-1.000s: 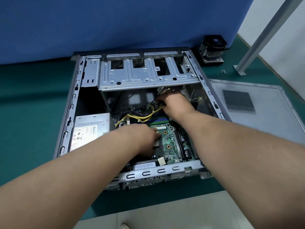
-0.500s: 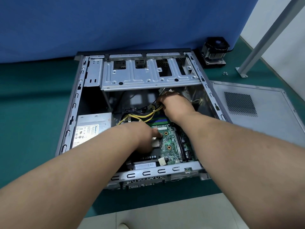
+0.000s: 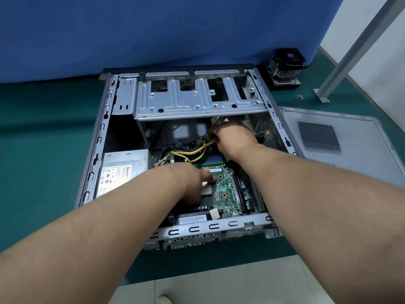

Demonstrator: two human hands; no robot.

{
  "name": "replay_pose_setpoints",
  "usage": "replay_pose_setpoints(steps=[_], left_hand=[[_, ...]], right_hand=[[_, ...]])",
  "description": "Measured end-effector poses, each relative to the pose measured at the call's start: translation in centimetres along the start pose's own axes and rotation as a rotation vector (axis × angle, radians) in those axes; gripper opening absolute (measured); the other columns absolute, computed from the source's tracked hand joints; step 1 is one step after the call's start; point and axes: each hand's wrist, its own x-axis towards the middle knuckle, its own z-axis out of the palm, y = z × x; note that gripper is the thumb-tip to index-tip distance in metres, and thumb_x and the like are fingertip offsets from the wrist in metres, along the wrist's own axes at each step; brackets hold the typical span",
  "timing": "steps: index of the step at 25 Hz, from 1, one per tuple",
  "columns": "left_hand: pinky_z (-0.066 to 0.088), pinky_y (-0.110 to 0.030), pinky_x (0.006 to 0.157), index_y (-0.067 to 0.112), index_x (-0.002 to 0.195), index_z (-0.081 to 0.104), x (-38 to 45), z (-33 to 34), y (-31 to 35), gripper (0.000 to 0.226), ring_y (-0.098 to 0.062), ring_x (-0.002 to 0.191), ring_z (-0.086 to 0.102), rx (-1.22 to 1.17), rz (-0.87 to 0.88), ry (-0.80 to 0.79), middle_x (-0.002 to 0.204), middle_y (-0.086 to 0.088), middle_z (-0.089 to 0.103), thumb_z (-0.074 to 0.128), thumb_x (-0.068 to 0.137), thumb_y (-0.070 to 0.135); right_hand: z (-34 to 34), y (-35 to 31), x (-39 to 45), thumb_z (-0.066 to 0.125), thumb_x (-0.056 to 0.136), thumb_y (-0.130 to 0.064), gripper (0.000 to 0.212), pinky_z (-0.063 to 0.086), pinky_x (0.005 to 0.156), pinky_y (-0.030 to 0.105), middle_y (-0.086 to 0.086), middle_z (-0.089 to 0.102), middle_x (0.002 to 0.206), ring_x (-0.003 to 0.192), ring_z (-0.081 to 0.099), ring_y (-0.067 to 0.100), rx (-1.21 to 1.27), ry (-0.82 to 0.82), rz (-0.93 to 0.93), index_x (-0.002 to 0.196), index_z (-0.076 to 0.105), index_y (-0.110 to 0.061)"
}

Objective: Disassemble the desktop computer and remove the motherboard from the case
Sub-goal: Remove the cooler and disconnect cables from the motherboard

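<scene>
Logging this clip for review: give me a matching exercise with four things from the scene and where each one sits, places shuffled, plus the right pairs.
Things:
1. side panel
2. power supply
3. cooler fan
4. loose screws

Places:
A. inside the case, at its left side
B. flat on the green mat, right of the case
C. on the mat near the foot of the grey post
D. beyond the case's far right corner, by the blue partition

Pairs: 1-B, 2-A, 3-D, 4-C
</scene>
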Motion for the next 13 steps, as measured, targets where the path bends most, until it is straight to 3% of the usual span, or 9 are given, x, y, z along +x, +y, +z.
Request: replay_pose_setpoints(steps=[3,5,9,13], left_hand=[[0.047,-0.039,0.107,0.055,0.154,0.025,0.05,0.05,-0.14,0.061,-0.027,0.136,0.049,0.005,0.023,0.001,0.164,0.015,0.033,0.049,0.101,0.036],[0.047,-0.041,0.108,0.055,0.153,0.027,0.18,-0.11,-0.22,0.06,-0.027,0.134,0.05,0.005,0.027,-0.011,0.16,0.009,0.041,0.049,0.101,0.036],[0.047,-0.041,0.107,0.055,0.152,0.03,0.36,-0.11,-0.25,0.06,-0.027,0.131,0.052,0.004,0.017,-0.004,0.15,0.001,0.052,0.05,0.099,0.035],[0.045,-0.041,0.109,0.055,0.153,0.029,0.5,0.0,-0.32,0.061,-0.028,0.135,0.05,0.017,0.018,-0.007,0.158,0.006,0.044,0.051,0.098,0.037]], right_hand=[[-0.1,-0.14,-0.32,0.053,0.088,-0.003,0.045,0.053,0.076,0.036,0.012,0.065,0.112,0.097,0.063,0.035,-0.024,0.003,-0.024,0.126,0.062,-0.027],[0.06,-0.2,-0.82,0.055,0.086,0.0,0.045,0.047,0.07,0.035,0.013,0.065,0.111,0.098,0.064,0.036,-0.051,0.044,-0.05,0.123,0.062,-0.024],[-0.07,-0.26,-0.7,0.056,0.086,-0.002,0.039,0.041,0.066,0.034,0.011,0.064,0.097,0.079,0.055,0.033,-0.078,0.05,-0.053,0.119,0.061,-0.022],[-0.25,-0.14,-0.62,0.055,0.089,-0.007,0.032,0.04,0.063,0.036,0.001,0.038,0.066,0.07,0.047,0.032,-0.08,0.074,-0.03,0.118,0.057,-0.021]])
